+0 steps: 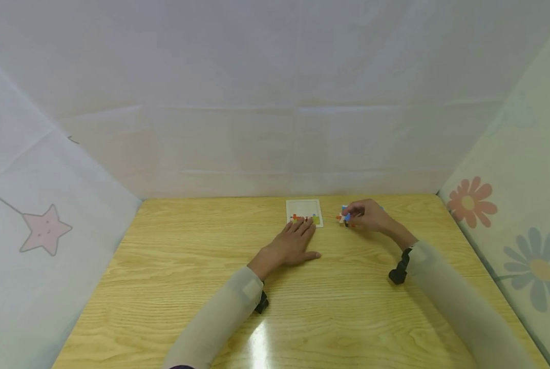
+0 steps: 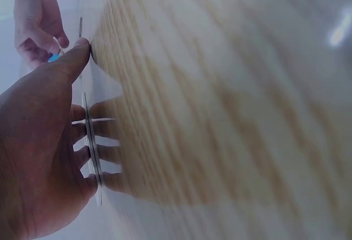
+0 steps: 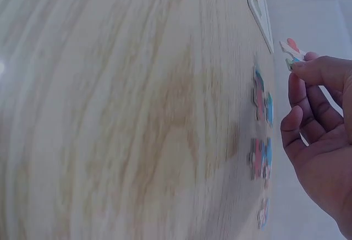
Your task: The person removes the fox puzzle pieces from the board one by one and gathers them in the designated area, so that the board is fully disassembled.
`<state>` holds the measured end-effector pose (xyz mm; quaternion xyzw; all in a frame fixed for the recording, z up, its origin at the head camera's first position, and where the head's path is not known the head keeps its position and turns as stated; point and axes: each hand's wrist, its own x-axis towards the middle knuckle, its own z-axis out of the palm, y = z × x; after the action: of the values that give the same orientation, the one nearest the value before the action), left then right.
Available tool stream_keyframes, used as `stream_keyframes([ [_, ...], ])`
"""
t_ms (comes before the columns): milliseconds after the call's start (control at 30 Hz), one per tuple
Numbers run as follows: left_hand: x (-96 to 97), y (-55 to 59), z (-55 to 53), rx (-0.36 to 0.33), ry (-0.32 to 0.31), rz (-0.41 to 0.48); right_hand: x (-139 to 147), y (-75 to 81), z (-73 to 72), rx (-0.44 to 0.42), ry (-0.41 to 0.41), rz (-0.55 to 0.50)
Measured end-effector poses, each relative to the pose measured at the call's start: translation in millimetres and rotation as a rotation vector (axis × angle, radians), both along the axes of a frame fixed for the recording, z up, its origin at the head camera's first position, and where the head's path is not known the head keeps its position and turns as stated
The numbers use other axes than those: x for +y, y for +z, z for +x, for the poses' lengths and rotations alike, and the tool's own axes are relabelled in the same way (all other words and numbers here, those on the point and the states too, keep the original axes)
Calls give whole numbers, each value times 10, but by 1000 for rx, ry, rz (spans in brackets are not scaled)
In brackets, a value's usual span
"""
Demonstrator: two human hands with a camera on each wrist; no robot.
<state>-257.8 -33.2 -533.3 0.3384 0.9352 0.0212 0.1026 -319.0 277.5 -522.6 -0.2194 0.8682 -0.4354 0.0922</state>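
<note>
Head view: the right hand (image 1: 368,215) has its grip pinched on a puzzle piece (image 3: 292,45), held above the table (image 1: 164,282), to the right of the tray (image 1: 305,207). The left hand (image 1: 290,247), fingers extended, is nearer, touching the tray's near side. Loose pieces (image 3: 258,97) lie beneath the right hand.

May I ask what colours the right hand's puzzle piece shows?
The puzzle piece shows red, white, green, blue; clearest in right wrist view.
</note>
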Motion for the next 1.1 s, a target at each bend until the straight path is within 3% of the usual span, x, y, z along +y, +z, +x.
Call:
stream_keyframes([
  [500, 4, 23, 11, 3, -3, 8, 327, 39, 75, -41, -27, -7],
  [1100, 6, 32, 19, -16, 2, 24, 617, 14, 135, -13, -79, 54],
])
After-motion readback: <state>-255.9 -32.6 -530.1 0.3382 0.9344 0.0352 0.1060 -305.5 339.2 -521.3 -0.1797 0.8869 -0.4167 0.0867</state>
